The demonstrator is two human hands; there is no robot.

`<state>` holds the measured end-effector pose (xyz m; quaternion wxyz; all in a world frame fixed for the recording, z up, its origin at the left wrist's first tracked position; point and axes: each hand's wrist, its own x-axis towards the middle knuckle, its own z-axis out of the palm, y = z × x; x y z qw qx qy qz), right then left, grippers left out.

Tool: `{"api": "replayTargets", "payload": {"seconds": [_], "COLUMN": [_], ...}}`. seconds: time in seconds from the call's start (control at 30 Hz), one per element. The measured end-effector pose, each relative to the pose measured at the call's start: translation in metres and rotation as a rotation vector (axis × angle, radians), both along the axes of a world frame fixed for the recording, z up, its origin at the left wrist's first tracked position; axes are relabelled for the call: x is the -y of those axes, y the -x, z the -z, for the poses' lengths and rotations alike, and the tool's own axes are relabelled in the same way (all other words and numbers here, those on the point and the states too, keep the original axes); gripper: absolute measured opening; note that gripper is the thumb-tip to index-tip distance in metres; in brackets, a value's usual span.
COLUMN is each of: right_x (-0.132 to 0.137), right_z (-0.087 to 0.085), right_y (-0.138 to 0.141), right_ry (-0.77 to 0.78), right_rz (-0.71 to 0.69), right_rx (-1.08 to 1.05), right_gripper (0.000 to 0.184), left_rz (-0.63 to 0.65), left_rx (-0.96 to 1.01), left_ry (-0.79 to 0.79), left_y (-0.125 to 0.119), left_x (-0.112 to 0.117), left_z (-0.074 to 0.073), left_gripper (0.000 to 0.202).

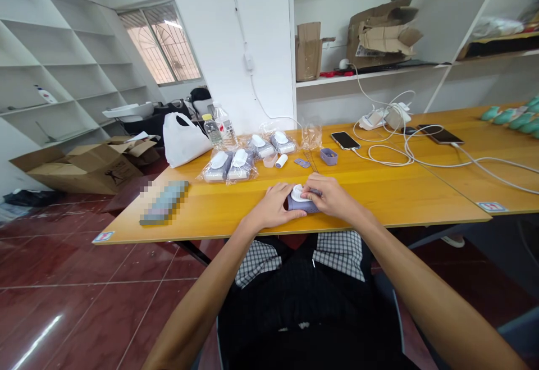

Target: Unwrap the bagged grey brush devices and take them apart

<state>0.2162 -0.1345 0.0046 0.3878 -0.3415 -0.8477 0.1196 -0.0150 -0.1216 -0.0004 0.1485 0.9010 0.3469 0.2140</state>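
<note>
1. A lilac-grey case (309, 208) with a white top (297, 192) lies on a yellow-orange wooden table (391, 193), close to the near edge, in front of the seated person
2. The left hand (275, 206) curves round the case's left end, thumb along the near side, fingers parted from it by about the case's breadth and holding it
3. The right hand (327, 195) has thumb and forefinger bent close together at the white top; whether they grip it or merely press cannot be told
4. Writing: corner stickers (492, 206) in red and blue, a red-marked label on a clear bottle (225, 124) and dark print on a floor carton (101, 169) are all too small to read
5. The case's long axis runs left to right, roughly along the table edge, white top facing up
6. Hidden: hands cover both ends of the case; clear wrapping blurs four similar cases (240, 165) behind; a flat object (164, 202) at left is pixelated; turquoise objects (511, 118) are cut off at right
</note>
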Motion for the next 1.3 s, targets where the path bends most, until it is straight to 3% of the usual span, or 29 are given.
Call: {"api": "replayTargets", "payload": {"seconds": [0.1,0.2,0.43,0.6,0.77,0.83,1.0,1.3], "right_x": [-0.001,-0.005,-0.006,0.0,-0.005,-0.007,-0.004,-0.003], "right_z": [0.001,0.004,-0.004,-0.007,0.005,0.008,0.007,-0.001], "right_y": [-0.002,-0.001,-0.007,-0.019,-0.011,-0.008,-0.008,-0.005], "right_ry": [-0.007,-0.036,0.026,0.155,0.106,0.104,0.129,0.112], "right_rz": [-0.02,-0.021,0.083,0.087,0.084,0.052,-0.042,-0.027], "right_rx": [0.004,-0.032,-0.001,-0.019,-0.004,0.004,0.062,0.117], "right_gripper": [0.019,0.018,0.006,0.04,0.058,0.061,0.053,0.039], "left_rz": [-0.012,-0.116,-0.194,-0.237,-0.172,-0.13,-0.086,-0.123], "left_rx": [-0.026,-0.034,0.083,0.029,0.036,0.046,0.014,-0.085], "left_ry": [-0.003,-0.015,0.051,0.053,0.017,0.029,0.047,0.024], "left_y": [-0.002,-0.007,-0.004,0.002,0.002,0.002,0.003,0.001], "left_x": [0.003,0.004,-0.004,-0.006,-0.004,-0.004,-0.003,-0.003], "left_z": [-0.001,0.0,0.005,0.006,0.003,0.002,0.0,0.001], "left_gripper": [0.055,0.058,0.073,0.052,0.025,0.025,0.028,0.03]}}
